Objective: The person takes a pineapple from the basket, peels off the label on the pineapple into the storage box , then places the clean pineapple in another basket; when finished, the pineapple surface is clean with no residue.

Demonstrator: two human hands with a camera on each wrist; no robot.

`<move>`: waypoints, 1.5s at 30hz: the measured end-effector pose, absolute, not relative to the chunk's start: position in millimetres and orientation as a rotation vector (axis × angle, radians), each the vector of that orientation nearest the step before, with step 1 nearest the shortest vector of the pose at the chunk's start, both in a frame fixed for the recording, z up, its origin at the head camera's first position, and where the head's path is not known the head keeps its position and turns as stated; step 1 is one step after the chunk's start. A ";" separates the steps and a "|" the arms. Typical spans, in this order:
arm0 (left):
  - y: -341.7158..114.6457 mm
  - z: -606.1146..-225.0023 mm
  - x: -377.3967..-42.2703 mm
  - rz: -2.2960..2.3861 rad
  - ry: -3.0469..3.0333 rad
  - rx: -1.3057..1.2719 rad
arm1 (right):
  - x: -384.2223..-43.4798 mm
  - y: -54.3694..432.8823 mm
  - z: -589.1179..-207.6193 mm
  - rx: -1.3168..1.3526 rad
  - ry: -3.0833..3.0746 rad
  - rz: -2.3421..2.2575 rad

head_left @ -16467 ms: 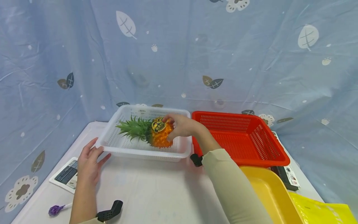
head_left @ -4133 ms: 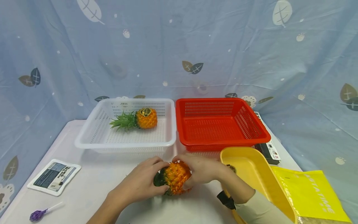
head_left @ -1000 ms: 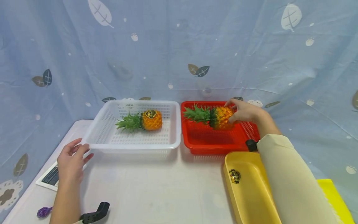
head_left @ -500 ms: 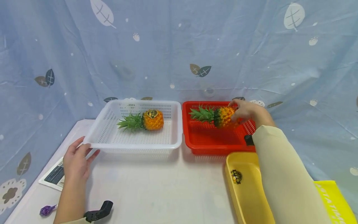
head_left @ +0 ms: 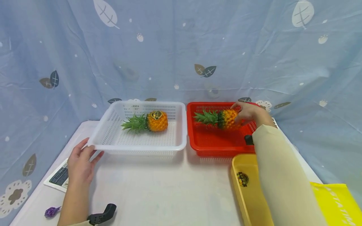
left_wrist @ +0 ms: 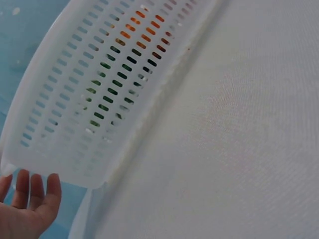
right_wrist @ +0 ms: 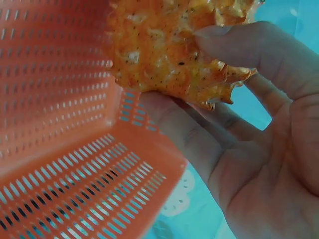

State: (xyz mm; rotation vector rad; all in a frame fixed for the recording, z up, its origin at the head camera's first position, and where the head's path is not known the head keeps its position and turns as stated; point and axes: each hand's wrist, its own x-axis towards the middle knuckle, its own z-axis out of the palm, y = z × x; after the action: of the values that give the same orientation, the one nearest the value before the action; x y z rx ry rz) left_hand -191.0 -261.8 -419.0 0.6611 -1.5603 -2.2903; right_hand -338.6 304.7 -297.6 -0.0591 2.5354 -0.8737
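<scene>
My right hand (head_left: pixel 249 112) grips a small orange pineapple (head_left: pixel 225 118) by its base, thumb on one side and fingers on the other. The fruit lies sideways inside the red basket (head_left: pixel 217 148), its green crown pointing left. Close up in the right wrist view, the bumpy pineapple skin (right_wrist: pixel 154 55) sits between thumb and fingers. With loosely bent fingers, my left hand (head_left: pixel 81 164) touches the front left corner of the white basket (head_left: pixel 135 147). Another pineapple (head_left: pixel 158 121), with a black and gold label, lies in that basket, crown also to the left.
A yellow tray (head_left: pixel 240 194) with a black and gold sticker (head_left: pixel 243 179) stands at front right, partly under my right sleeve. Beyond it lies a yellow packet (head_left: pixel 336 201). At left are a white packet (head_left: pixel 58 177) and a purple lollipop (head_left: pixel 52 212). A patterned curtain hangs behind.
Earlier my right hand was on the pineapple in the white basket. Both hands then held another over the table; my right hand has brought it into the red basket. My left hand returned to the white basket's corner.
</scene>
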 end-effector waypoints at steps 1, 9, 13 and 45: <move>-261.8 -419.2 -190.7 -2.296 -1.549 0.657 | -339.0 305.6 -299.2 -0.054 2.534 -0.881; -263.1 -419.2 -189.6 -2.343 -1.488 0.628 | -343.4 310.6 -310.3 -0.023 2.545 -0.916; -262.8 -419.8 -191.1 -2.355 -1.471 0.617 | -347.2 312.3 -317.2 -0.011 2.588 -0.864; -264.3 -424.2 -190.3 -2.363 -1.476 0.641 | -339.9 302.4 -296.8 -0.038 2.674 -0.789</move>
State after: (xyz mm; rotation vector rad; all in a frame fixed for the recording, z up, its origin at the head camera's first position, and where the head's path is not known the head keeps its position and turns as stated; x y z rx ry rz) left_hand -190.3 -264.3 -424.2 0.6405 -1.4765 -2.3630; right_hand -339.9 302.4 -296.8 -0.0381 2.6738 -0.7890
